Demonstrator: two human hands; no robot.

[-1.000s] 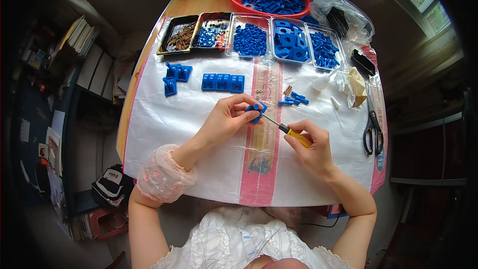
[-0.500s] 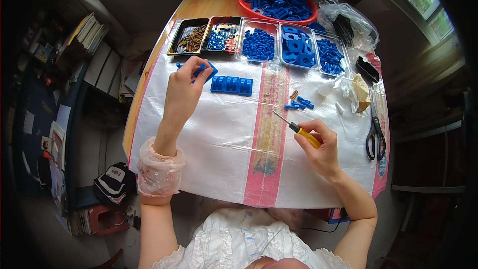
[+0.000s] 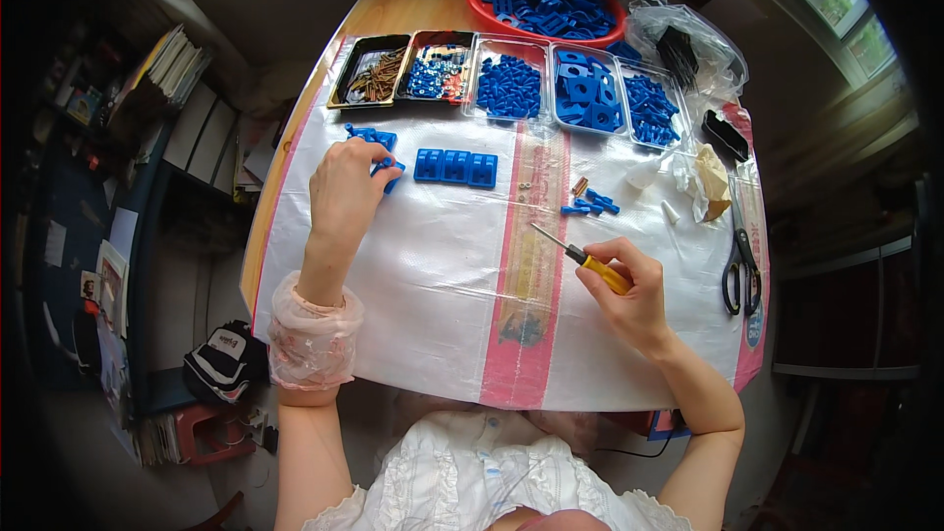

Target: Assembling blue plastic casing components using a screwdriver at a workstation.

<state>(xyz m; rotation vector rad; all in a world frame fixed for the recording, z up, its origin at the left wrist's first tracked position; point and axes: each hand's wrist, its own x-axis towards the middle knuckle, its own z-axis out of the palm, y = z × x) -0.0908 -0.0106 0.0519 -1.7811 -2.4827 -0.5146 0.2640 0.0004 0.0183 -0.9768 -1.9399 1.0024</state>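
Note:
My left hand [image 3: 342, 185] is closed, its fingertips pinching a blue plastic part [image 3: 391, 173] low over the left of the table. Just beyond those fingers lies another blue plastic piece [image 3: 376, 136], partly covered by the hand. Three blue blocks [image 3: 455, 167] stand in a row to its right. In my right hand [image 3: 637, 293] is a screwdriver [image 3: 605, 273] with a yellow and black handle, its thin shaft pointing up and left above the pink stripe. A few slim blue pieces [image 3: 592, 204] and brass-coloured screws [image 3: 581, 186] lie beyond its tip.
Along the back stand a tray of screws [image 3: 339, 98], a tray of small metal parts [image 3: 406, 93] and clear boxes of blue parts [image 3: 511, 120]. Behind them is a red basin [image 3: 480, 15]. Black scissors [image 3: 739, 275], crumpled paper [image 3: 712, 182] and a plastic bag [image 3: 723, 34] occupy the right.
My left hand has come down and slightly left with the blue part, uncovering the blue piece behind it. The right hand with the screwdriver has shifted only slightly left.

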